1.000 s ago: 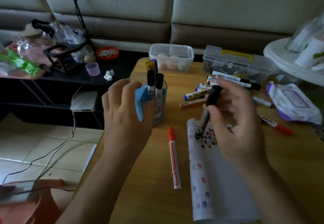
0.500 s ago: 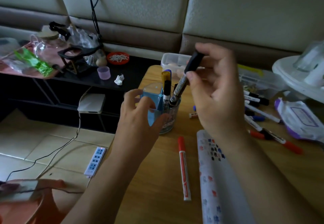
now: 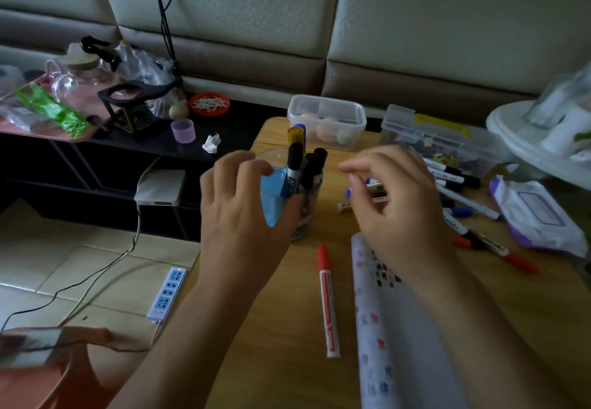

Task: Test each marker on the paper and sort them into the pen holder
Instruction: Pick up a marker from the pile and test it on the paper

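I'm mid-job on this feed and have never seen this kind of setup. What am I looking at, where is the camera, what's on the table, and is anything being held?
There is no machine here: these are a person's two bare hands, filmed by one wide-angle camera worn on the head, looking forward and down.

The left hand is wrapped around a clear pen holder on the wooden table, which has several capped markers standing in it. The right hand hovers just beside it, fingers curled and empty.

On the table lie a red marker, a sheet of test paper covered in coloured scribbles, and a pile of loose markers behind the right hand. Farther back stand two clear plastic boxes, and at the right edge lies a pack of wipes.
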